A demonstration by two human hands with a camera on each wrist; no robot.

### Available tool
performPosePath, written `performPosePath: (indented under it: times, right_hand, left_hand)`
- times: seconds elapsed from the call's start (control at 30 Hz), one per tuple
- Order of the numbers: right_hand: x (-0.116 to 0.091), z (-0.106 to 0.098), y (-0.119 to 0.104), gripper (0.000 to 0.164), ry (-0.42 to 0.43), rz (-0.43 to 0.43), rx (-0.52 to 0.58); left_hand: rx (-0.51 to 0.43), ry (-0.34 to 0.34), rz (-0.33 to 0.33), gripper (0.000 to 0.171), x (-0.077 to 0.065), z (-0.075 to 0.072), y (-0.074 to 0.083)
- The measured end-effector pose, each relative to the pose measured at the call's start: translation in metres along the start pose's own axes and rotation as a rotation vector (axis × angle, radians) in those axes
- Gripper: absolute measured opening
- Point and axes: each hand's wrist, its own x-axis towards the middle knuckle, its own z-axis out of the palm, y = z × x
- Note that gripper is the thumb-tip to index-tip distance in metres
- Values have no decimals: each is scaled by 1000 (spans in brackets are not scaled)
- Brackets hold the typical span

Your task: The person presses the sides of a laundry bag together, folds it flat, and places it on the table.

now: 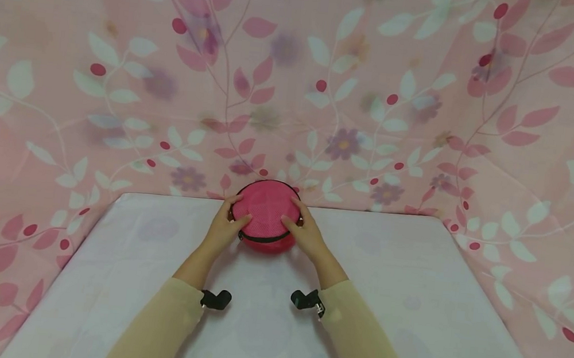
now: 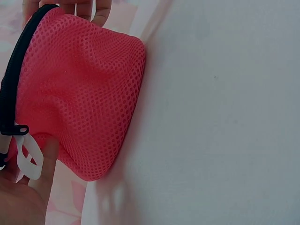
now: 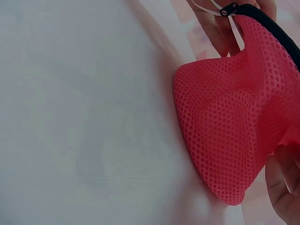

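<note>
A round pink-red mesh pouch (image 1: 265,208) with a black zipper around its rim is at the far edge of the white table. My left hand (image 1: 225,223) grips its left side, thumb on the lid and fingers around the edge. On the opposite side my right hand (image 1: 308,233) grips it the same way. In the left wrist view the mesh wall (image 2: 84,89) is dented, and a black zipper pull (image 2: 18,130) with a white loop (image 2: 32,161) hangs near the left hand. The right wrist view shows the pouch's mesh side (image 3: 229,126) beside the table surface.
A white cloth covers the table (image 1: 252,325). Pink floral curtains (image 1: 296,87) hang behind it and along both sides. Small black wrist cameras are strapped at the left cuff (image 1: 216,299) and the right cuff (image 1: 306,300).
</note>
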Motion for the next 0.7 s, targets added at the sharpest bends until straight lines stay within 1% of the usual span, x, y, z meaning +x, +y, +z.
performPosePath:
  times: [0.17,0.3,0.53,0.7]
  right_hand:
    - [-5,-2,0,66,-20,3,-30]
    - [-6,-3,-4,66,-20,-12,-69]
    - [-10,-7,-11,66,-16,-15,-106]
    - [-13,-8,-10,66,-15,-20,-99]
  left_hand:
    - [-17,-4,11,66,-2,3,-3]
    - [-26,6,27,66,-4,4,-2]
    - [-47,29,59,66,-8,7,4]
    - [-90,23,49,69,-12,10,9]
